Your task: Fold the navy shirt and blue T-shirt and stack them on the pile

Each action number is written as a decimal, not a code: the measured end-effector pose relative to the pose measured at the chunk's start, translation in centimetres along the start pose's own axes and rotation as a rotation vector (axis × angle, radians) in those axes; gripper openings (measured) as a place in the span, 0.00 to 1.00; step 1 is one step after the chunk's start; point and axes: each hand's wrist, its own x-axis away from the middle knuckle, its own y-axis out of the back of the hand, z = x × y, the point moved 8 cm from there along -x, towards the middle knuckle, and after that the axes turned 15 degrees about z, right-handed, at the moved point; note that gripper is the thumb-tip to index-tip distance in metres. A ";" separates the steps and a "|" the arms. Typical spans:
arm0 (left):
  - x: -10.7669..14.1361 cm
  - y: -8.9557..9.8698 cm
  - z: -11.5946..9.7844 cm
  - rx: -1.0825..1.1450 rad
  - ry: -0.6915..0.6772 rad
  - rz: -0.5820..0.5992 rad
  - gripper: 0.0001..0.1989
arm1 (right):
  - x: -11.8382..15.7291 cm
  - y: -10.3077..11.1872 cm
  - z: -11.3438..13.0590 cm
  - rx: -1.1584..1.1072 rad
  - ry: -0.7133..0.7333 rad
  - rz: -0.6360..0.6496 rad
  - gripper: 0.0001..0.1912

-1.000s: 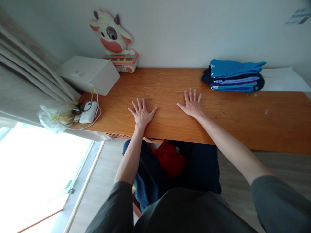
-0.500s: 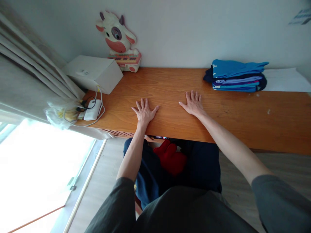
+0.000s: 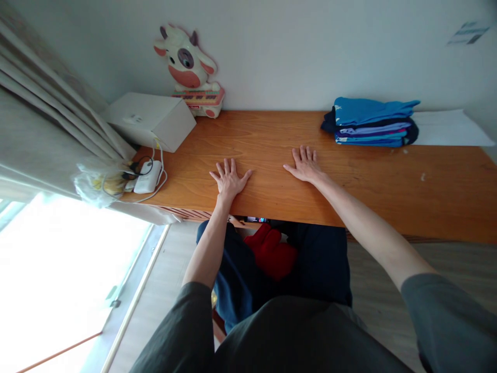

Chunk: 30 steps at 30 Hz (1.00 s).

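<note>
My left hand (image 3: 228,179) lies flat on the wooden desk (image 3: 256,134), palm down with the fingers spread. To its right, my right hand (image 3: 304,165) also rests palm down on the desktop, fingers apart. Neither one holds anything. Behind and to the right of my right hand sits a stack of folded blue and dark clothes (image 3: 373,124). Farther left of my left hand is a white power strip (image 3: 148,177) with a cable looped around it.
A white box (image 3: 155,119) and a cow-shaped toy keyboard (image 3: 192,72) stand at the back left. A clear plastic bag (image 3: 95,184) lies by the curtain (image 3: 46,119). White paper (image 3: 450,128) extends right from the clothes. Something red (image 3: 272,254) shows between my legs.
Both hands stay flat on the desk in the same pose. The view has shifted slightly, so the clothes and paper appear a little farther left.
</note>
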 end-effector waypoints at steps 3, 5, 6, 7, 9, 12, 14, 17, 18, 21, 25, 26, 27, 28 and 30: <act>-0.1 -0.1 0.0 -0.008 0.006 0.006 0.57 | -0.4 0.0 -0.2 0.003 0.009 0.028 0.61; -0.1 -0.2 0.1 -0.016 0.006 0.007 0.58 | -0.6 -0.1 -0.3 -0.003 0.005 0.038 0.63; -0.1 -0.2 0.1 -0.020 0.005 0.005 0.58 | -0.6 -0.1 -0.3 -0.005 0.004 0.039 0.64; -0.1 -0.3 0.1 -0.024 0.005 0.004 0.58 | -0.6 -0.2 -0.3 -0.006 0.003 0.035 0.65; -0.1 -0.3 0.2 -0.028 0.003 -0.005 0.58 | -0.4 -0.1 -0.2 -0.002 0.007 0.017 0.65; 0.0 -0.3 0.1 -0.021 -0.004 -0.009 0.58 | 0.0 -0.1 0.0 -0.001 0.013 -0.018 0.64; 0.0 -0.2 0.1 -0.016 -0.007 -0.003 0.58 | 0.2 0.0 0.1 -0.010 0.013 -0.031 0.64; 0.0 -0.3 0.2 -0.016 -0.001 0.005 0.58 | 0.4 0.1 0.1 -0.022 0.015 -0.034 0.63; -0.1 -0.3 0.2 -0.016 -0.001 0.004 0.58 | 0.5 0.1 0.2 -0.024 0.016 -0.035 0.63; -0.2 -0.4 0.2 -0.013 -0.008 -0.005 0.59 | 0.6 0.2 0.2 -0.021 0.015 -0.041 0.63; 0.0 -0.3 0.2 -0.013 -0.003 0.004 0.59 | 0.7 0.2 0.3 -0.015 0.009 -0.049 0.62; 0.1 -0.2 0.1 -0.013 0.000 0.007 0.58 | 0.8 0.3 0.4 -0.017 0.009 -0.052 0.62; 0.3 0.0 0.0 -0.012 0.002 0.010 0.58 | 0.9 0.3 0.4 -0.022 0.009 -0.056 0.62; 0.4 0.1 0.0 -0.010 0.001 0.012 0.58 | 1.0 0.3 0.4 -0.029 0.010 -0.058 0.61; 0.6 0.3 -0.2 -0.003 -0.003 0.015 0.57 | 1.1 0.4 0.5 -0.051 0.017 -0.066 0.61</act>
